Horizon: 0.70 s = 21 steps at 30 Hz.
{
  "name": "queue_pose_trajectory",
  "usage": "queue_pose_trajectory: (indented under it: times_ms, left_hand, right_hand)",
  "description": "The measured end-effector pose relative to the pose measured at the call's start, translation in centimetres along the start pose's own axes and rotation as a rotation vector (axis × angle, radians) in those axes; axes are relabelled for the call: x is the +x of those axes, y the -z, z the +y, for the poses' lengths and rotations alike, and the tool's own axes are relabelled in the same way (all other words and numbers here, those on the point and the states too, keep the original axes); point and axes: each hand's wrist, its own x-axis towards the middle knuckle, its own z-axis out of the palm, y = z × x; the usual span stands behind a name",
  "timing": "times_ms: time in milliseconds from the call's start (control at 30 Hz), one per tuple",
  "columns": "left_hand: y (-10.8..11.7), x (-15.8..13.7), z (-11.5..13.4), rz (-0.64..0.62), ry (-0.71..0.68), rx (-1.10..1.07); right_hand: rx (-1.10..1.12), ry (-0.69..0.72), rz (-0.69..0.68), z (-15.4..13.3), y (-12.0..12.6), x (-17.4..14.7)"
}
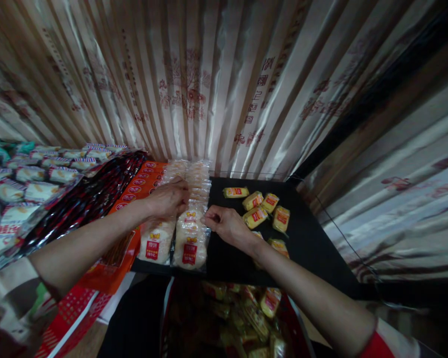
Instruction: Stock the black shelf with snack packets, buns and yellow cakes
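Two overlapping rows of clear-wrapped rice cracker packets (189, 243) with red labels lie on a black tabletop (306, 258). My left hand (170, 197) reaches over the rows, fingers bent and drawn together at the left edge of the right-hand row. At that row's right edge, my right hand (227, 224) pinches the clear wrapper of a rice cracker packet between thumb and fingers. The left fingertips are partly hidden, but they seem to grip the same row. Several small yellow-wrapped cakes (255, 217) lie loose just beyond my right hand.
Left of the crackers are an orange snack packet (134, 191), dark red shiny packets (89, 199) and several white packets (41, 191). Below the table edge, a red-sided container (300, 323) holds more yellow-wrapped cakes. Pleated curtains (224, 84) hang behind, with a dark post (343, 109) at right.
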Motion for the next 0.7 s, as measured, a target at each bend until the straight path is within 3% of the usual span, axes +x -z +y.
queue_pose_trajectory:
  times_ms: [133,233,433,567,700]
  left_hand:
    - [0.6,-0.5,0.4,0.051,-0.014,-0.035]
    - [1.0,-0.7,0.9,0.007,-0.042,-0.052]
    - [0.8,-0.5,1.2,-0.045,-0.012,-0.032]
    - [0.4,-0.3,0.8,-0.037,-0.032,-0.019]
    - [0.2,-0.4,0.5,-0.009,-0.057,-0.023]
  right_hand:
    - [-0.007,0.053,0.045,-0.3,-0.5,0.2]
    - [0.01,0.059,0.086,-0.1,-0.9,0.4]
    - [0.073,-0.037,0.117,-0.2,-0.8,0.1]
    - [0.004,-0.159,-0.032,-0.7,-0.1,-1.0]
    - [0.017,-0.095,-0.148,-0.7,-0.3,-2.0]
